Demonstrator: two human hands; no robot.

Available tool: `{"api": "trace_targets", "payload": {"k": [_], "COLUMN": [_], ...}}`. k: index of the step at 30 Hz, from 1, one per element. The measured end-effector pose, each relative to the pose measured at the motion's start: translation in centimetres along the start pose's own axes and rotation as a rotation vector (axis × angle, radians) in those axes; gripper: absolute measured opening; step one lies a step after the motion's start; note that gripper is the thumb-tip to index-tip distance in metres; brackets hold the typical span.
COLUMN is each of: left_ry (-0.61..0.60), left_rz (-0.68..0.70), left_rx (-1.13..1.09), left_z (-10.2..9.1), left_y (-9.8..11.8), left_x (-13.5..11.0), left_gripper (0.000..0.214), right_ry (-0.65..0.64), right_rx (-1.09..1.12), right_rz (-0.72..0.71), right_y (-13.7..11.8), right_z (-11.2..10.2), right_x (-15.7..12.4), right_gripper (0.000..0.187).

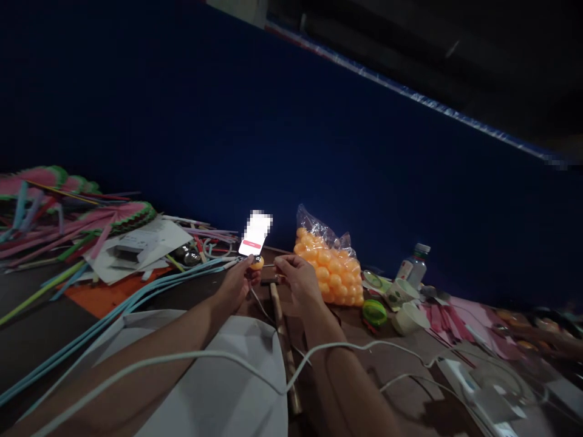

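My left hand (237, 280) is closed on a small orange ball (257, 263), which has a dark, shiny patch on its top. My right hand (297, 278) is pinched on a thin, pale rod (269, 265) that points at the ball; whether its tip touches the ball I cannot tell. Just behind the ball stands a lit phone (253, 235) with a white screen. Below the hands lies a hammer (281, 331) with a wooden handle. To the right of my right hand is a clear plastic bag of orange balls (334, 273).
A white cable (228, 358) runs across both forearms. Left lie light blue tubes (136, 297), papers (141, 243) and pink-green fans (122, 213). A white box or sheet (218, 376) is in front. Right are tape rolls (407, 318), a bottle (414, 267) and a green ball (374, 312).
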State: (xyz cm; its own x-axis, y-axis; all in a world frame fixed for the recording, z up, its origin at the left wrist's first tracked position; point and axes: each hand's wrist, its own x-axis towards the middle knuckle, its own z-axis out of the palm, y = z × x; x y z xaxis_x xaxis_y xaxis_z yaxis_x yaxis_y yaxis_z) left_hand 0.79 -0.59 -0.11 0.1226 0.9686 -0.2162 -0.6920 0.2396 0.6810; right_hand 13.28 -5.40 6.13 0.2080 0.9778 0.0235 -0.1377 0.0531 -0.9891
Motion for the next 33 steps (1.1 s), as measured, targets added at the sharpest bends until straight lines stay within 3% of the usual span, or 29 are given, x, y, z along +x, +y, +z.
{"api": "trace_targets", "payload": {"k": [6, 10, 23, 27, 33], "left_ry": [-0.065, -0.081, -0.09, -0.099, -0.11], "left_rz": [-0.056, -0.052, -0.032, -0.061, -0.052], "left_rx": [-0.06, -0.058, -0.001, 0.0, 0.019], "left_z": [-0.1, -0.3, -0.1, 0.0, 0.2], "left_y": [0.1, -0.1, 0.1, 0.2, 0.0], "left_x": [0.1, 0.1, -0.4, -0.5, -0.7], "left_gripper": [0.016, 0.017, 0.019, 0.019, 0.02], "right_ry": [-0.025, -0.037, -0.098, -0.131, -0.137], "right_rx": [0.201, 0.264, 0.5, 0.496, 0.429], "right_rz": [0.03, 0.035, 0.165, 0.224, 0.202], "right_y": [3.3, 4.6, 4.9, 4.7, 5.1], "right_z": [0.4, 0.3, 0.8, 1.1, 1.3], "right_x": [1.5, 1.3, 0.6, 0.1, 0.2], "right_gripper": [0.031, 0.022, 0.016, 0.02, 0.024]}}
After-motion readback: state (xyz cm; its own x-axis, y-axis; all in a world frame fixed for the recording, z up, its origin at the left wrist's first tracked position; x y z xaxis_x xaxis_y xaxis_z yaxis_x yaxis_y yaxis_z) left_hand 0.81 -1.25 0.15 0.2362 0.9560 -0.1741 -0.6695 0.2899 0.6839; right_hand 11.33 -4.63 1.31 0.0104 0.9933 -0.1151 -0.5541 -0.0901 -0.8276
